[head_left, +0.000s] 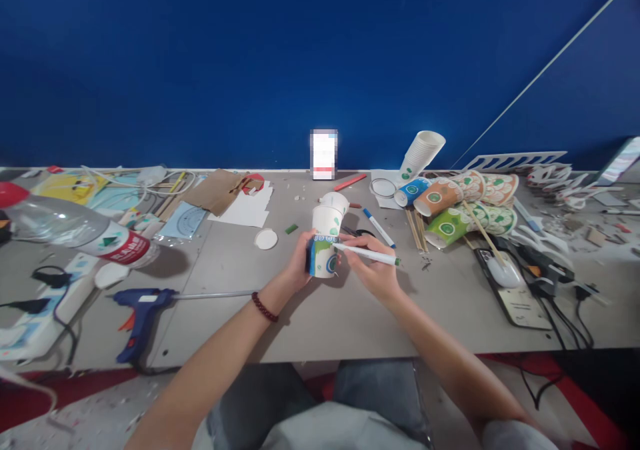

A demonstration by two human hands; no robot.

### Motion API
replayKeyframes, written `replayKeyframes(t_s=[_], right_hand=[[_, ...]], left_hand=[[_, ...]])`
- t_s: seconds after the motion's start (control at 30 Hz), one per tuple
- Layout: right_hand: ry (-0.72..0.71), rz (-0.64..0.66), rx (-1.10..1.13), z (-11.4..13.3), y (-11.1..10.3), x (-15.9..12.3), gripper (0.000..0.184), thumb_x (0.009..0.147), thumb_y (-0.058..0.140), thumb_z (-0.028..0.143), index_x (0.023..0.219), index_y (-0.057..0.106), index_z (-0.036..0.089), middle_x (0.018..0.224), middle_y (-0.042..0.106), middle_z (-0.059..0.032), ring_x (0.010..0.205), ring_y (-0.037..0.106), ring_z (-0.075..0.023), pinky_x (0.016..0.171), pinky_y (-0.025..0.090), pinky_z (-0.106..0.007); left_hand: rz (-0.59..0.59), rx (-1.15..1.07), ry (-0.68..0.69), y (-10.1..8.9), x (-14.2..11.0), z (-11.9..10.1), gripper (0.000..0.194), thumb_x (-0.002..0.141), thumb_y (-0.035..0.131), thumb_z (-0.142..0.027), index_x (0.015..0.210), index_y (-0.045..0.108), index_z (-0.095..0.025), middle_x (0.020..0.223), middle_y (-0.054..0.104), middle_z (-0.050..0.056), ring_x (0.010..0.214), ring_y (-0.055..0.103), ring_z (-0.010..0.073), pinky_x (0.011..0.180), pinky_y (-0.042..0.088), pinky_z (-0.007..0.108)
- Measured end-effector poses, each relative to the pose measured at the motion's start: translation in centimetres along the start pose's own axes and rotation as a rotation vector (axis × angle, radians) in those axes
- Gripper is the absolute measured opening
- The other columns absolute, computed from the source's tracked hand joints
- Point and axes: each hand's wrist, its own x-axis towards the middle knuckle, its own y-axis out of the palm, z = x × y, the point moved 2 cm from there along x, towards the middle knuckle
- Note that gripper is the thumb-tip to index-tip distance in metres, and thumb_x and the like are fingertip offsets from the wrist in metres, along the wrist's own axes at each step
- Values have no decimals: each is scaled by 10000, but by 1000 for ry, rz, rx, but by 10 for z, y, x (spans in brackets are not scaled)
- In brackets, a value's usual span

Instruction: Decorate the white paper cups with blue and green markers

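Near the middle of the desk, my left hand (301, 261) is closed around the side of a white paper cup (324, 265) that is coloured partly blue and green. A second white paper cup (327, 221) rises directly above it in the view; I cannot tell whether the two are joined. My right hand (371, 263) grips a white marker (373, 255) with a green end, its tip at the coloured cup's upper edge. A blue-capped marker (379, 227) lies just beyond my right hand. Left of the cups is a round white disc (265, 239).
A blue glue gun (145, 317), a bottle (75, 227) and a power strip (45, 317) lie at left. Stacked cups (423, 155), patterned cups (460, 227), a phone (530, 310) and a mouse (504, 273) are at right. A lit screen (324, 153) leans against the blue wall.
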Motion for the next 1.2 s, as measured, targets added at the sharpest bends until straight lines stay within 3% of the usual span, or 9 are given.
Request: replayKeyframes(t_s=[0.33,0.53,0.77,0.93,1.2], right_hand=[[48,-18,-16,1,0,0,30,875,723,287,895,740,273,1003,843,-60,984,815,-291,803,678,-430],[43,27,26,1,0,0,64,887,731,317,853,720,263,785,814,-41,1058,801,-315,826,668,-428],[56,-19,21,1,0,0,32,892,728,280,874,708,261,920,832,-60,1006,814,-305,799,667,-416],[49,23,49,0,1,0,74,884,738,309,843,714,252,757,799,-45,1071,796,-333,815,667,-435],[73,-31,11,2,1,0,46,893,724,304,879,703,265,909,835,-57,1019,810,-301,797,674,-420]], left_hand=[[-13,14,-1,4,-2,-2,392,871,580,-468,954,728,-114,786,760,116,631,696,232,608,557,327],[-21,-21,0,2,-1,-1,359,866,606,-465,942,718,-132,748,747,91,622,688,225,600,542,313],[38,12,1,-2,0,0,415,855,614,-488,1001,736,-120,861,782,112,678,711,238,639,560,331],[11,12,14,-3,1,1,396,861,600,-490,947,729,-125,753,751,96,620,691,231,595,546,320],[57,15,-16,2,-1,-3,434,857,582,-478,989,739,-95,844,777,128,638,706,242,608,563,343]])
